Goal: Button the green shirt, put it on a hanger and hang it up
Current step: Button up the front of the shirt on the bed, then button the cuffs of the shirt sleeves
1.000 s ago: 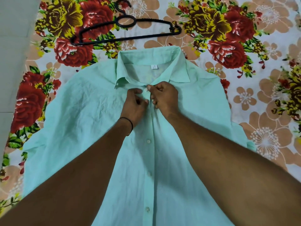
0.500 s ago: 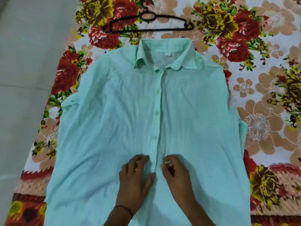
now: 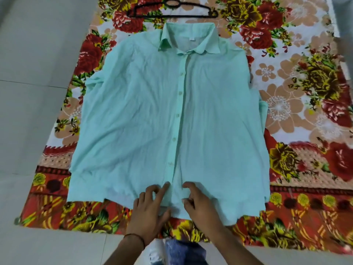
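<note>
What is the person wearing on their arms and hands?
No sleeves are in view. The left hand has a thin dark band round its wrist. The right hand shows no band or glove.
</note>
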